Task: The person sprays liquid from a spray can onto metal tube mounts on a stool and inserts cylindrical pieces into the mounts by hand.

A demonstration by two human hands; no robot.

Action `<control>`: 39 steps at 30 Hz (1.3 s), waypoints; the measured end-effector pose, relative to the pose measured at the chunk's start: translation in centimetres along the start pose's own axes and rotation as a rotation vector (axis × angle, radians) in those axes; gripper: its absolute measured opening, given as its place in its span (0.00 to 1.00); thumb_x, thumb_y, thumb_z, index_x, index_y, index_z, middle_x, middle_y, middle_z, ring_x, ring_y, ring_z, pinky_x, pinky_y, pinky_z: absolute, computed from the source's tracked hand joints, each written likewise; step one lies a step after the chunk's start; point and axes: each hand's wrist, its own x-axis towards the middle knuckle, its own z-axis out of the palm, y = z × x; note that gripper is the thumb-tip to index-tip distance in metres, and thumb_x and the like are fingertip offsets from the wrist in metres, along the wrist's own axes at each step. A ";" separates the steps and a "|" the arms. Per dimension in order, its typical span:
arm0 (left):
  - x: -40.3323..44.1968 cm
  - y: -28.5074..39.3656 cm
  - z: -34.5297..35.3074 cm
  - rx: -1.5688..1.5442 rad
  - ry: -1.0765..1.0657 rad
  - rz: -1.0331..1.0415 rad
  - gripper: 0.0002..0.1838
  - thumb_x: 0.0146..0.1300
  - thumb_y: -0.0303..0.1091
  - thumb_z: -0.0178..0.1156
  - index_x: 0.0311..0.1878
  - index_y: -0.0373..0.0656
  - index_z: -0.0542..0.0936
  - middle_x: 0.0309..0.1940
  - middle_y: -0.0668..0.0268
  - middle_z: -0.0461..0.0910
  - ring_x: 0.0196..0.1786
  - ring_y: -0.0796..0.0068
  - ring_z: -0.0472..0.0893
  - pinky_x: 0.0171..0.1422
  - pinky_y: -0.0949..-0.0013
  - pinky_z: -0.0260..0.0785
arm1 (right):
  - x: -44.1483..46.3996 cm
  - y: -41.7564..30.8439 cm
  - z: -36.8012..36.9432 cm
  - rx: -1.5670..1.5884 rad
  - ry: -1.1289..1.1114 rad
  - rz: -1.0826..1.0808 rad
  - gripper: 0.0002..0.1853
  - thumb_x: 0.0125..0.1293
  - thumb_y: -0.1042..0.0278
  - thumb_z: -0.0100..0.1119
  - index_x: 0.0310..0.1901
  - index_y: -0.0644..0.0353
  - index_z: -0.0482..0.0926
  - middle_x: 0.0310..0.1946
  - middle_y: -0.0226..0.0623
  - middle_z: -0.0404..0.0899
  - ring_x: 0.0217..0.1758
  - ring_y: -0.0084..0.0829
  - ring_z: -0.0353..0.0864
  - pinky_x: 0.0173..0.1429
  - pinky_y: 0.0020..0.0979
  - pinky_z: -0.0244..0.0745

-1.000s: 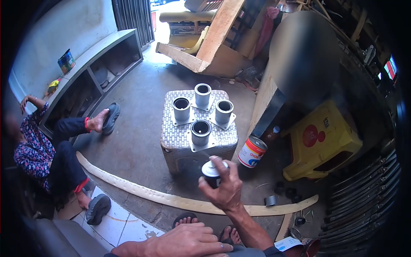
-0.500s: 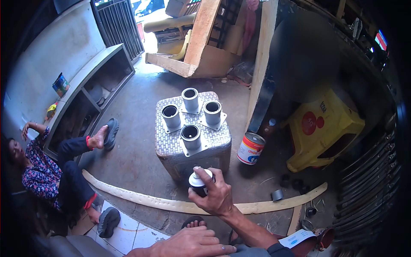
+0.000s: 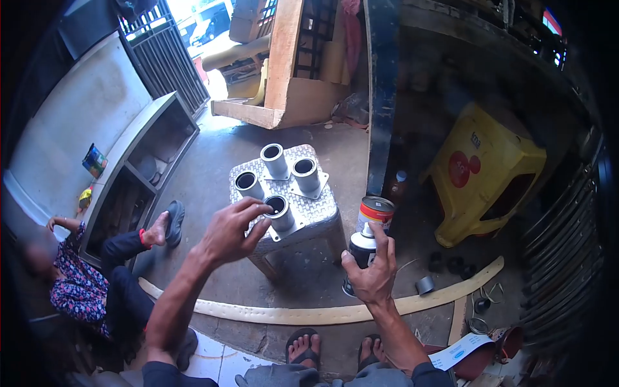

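Observation:
My right hand (image 3: 373,274) is wrapped round a spray can (image 3: 362,248) with a white top and dark body. Its index finger rests at the nozzle. My left hand (image 3: 229,233) reaches over the near edge of a woven-pattern stool (image 3: 314,219), thumb and fingers apart. Its fingertips are at the rim of the nearest metal tube (image 3: 282,218); whether they touch it I cannot tell. Several such silvery tubes with square base plates stand upright on the stool, among them a back one (image 3: 274,161), a left one (image 3: 248,185) and a right one (image 3: 305,175).
A red-and-white can (image 3: 376,211) stands right of the stool, with a yellow plastic stool (image 3: 490,174) beyond. A long pale strip (image 3: 277,315) curves across the floor before my feet. At left, a person (image 3: 80,280) sits by a shelf unit (image 3: 138,155).
My left hand has risen from my lap to the nearest tube. My right hand has carried the spray can to the right, away from the stool's front. The view has shifted.

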 end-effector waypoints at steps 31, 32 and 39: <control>8.0 -0.5 0.5 0.050 -0.338 -0.617 0.50 0.78 0.73 0.36 0.38 0.28 0.87 0.33 0.35 0.85 0.44 0.37 0.87 0.52 0.44 0.74 | -3.2 -4.2 4.9 0.038 -0.475 -0.166 0.39 0.60 0.54 0.73 0.74 0.35 0.70 0.47 0.53 0.72 0.36 0.55 0.87 0.37 0.54 0.85; 7.8 -1.0 0.3 0.016 -0.281 -0.544 0.48 0.79 0.71 0.38 0.38 0.29 0.88 0.32 0.35 0.84 0.43 0.38 0.87 0.51 0.43 0.74 | -3.1 -4.2 4.9 0.039 -0.474 -0.167 0.39 0.60 0.54 0.73 0.74 0.35 0.70 0.47 0.53 0.72 0.36 0.55 0.87 0.37 0.54 0.85; 6.8 -1.6 -1.1 0.159 -0.517 -0.271 0.39 0.82 0.64 0.38 0.47 0.40 0.90 0.37 0.45 0.87 0.44 0.42 0.86 0.53 0.47 0.76 | -0.4 -1.7 3.5 -0.116 -0.089 -0.041 0.37 0.57 0.59 0.74 0.70 0.37 0.73 0.46 0.42 0.74 0.35 0.44 0.87 0.35 0.47 0.86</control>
